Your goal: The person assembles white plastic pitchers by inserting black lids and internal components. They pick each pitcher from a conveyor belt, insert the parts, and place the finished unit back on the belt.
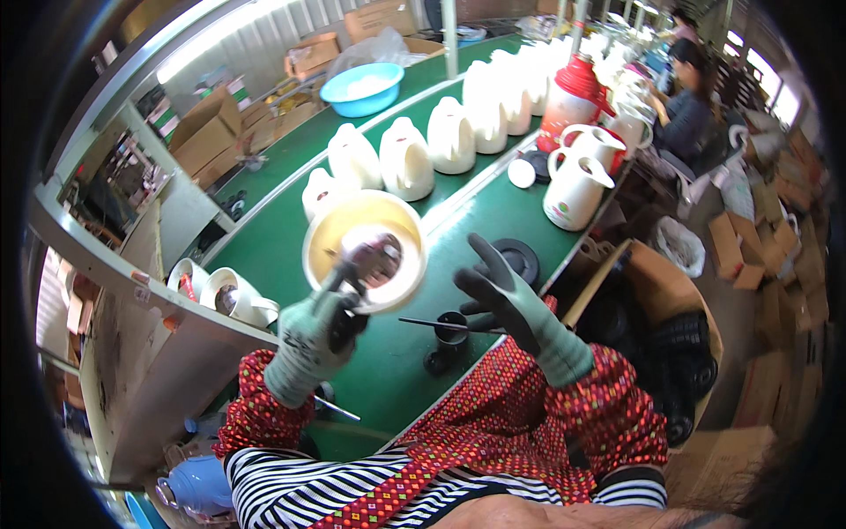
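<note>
Striped clothing [330, 494] and a red patterned apron [480, 401] crowded the near side, and just past them the action was on! Left hand [322, 333], gloved, at ten o'clock, grasped the lower rim of a cream round vessel [328, 234], held up at eleven, its opening toward the wearer, contents blurred. Right hand [508, 300], toward one, was released, fingers spread, apart from the vessel. Holding it up looked like the step in hand; any shift seemed to call for a firm left grip and a free right palm.

Tight quarters! Black cup [452, 331] at twelve, black disc [520, 261] at one. Green worktop [383, 388] ran between the hands, its right edge slanting toward one, a carton [674, 286] outside at two. White jugs [242, 298] pinched ten; beyond the vessel, cream jugs [451, 137] walled off twelve.
</note>
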Action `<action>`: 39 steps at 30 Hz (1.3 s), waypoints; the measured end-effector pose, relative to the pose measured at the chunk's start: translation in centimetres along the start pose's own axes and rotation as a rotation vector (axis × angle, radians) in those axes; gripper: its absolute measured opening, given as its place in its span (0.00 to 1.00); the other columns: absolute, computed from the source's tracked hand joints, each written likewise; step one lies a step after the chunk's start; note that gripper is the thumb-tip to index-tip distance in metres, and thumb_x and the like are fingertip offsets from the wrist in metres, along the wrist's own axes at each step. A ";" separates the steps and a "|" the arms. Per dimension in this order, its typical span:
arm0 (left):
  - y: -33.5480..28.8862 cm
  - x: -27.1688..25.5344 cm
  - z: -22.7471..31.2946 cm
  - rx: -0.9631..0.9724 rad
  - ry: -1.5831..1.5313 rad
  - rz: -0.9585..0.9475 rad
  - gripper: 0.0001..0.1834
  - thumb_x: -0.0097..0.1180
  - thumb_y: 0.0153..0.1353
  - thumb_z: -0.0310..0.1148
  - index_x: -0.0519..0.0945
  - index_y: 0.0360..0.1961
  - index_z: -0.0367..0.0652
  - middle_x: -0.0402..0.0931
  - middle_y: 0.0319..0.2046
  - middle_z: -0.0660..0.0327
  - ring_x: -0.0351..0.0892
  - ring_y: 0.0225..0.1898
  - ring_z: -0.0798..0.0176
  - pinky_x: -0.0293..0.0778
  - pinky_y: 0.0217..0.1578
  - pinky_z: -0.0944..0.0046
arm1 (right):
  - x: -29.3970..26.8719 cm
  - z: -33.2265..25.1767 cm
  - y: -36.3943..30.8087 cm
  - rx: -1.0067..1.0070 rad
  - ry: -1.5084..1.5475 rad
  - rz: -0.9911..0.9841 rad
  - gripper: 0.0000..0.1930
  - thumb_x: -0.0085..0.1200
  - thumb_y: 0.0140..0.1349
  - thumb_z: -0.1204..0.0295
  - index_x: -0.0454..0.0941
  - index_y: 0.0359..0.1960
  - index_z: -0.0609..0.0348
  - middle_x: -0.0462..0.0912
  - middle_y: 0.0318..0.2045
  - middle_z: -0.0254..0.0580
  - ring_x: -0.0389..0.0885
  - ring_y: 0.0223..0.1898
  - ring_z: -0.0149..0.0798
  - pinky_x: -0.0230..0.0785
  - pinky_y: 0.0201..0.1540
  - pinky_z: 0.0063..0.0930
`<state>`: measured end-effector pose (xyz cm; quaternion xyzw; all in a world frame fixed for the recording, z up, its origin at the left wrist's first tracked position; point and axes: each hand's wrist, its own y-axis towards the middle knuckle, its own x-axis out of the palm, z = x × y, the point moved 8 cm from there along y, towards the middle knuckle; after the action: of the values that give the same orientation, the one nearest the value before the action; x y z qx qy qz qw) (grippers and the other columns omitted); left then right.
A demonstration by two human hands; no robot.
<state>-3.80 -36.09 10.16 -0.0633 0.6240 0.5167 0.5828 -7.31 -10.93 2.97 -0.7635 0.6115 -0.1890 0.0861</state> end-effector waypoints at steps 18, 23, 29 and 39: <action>-9.1 26.8 8.8 -1.085 -2.122 -0.927 0.39 0.61 0.72 0.29 0.58 0.80 0.41 0.64 0.75 0.51 0.67 0.73 0.55 0.65 0.73 0.53 | -10.7 12.0 -12.2 -0.026 0.493 -0.034 0.30 0.64 0.69 0.62 0.71 0.68 0.64 0.84 0.55 0.43 0.83 0.57 0.38 0.76 0.62 0.36; -10.5 25.4 8.5 -1.164 -2.277 -0.718 0.39 0.61 0.72 0.29 0.58 0.80 0.41 0.64 0.75 0.50 0.67 0.73 0.55 0.66 0.72 0.53 | -9.2 12.0 -4.7 0.005 0.206 -0.204 0.36 0.57 0.75 0.48 0.68 0.73 0.65 0.80 0.64 0.46 0.79 0.63 0.37 0.70 0.67 0.32; -14.6 21.5 1.6 -1.238 -2.121 -0.330 0.39 0.61 0.72 0.29 0.58 0.79 0.41 0.65 0.75 0.50 0.68 0.73 0.55 0.66 0.72 0.53 | -14.1 10.3 11.0 -0.181 -1.415 0.451 0.52 0.62 0.55 0.29 0.59 0.80 0.29 0.56 0.76 0.73 0.53 0.77 0.73 0.46 0.77 0.61; -13.6 21.2 -0.7 -1.218 -2.051 -0.136 0.38 0.60 0.72 0.29 0.59 0.79 0.40 0.66 0.75 0.50 0.69 0.72 0.54 0.67 0.71 0.53 | -16.5 11.2 13.4 -0.310 -1.234 0.610 0.47 0.68 0.53 0.36 0.64 0.77 0.20 0.63 0.71 0.69 0.63 0.66 0.70 0.55 0.69 0.64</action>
<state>-1.56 -31.73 -14.55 0.0800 -0.4846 0.5054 0.7095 -17.96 0.70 -15.19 -0.5292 0.6577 0.4005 0.3565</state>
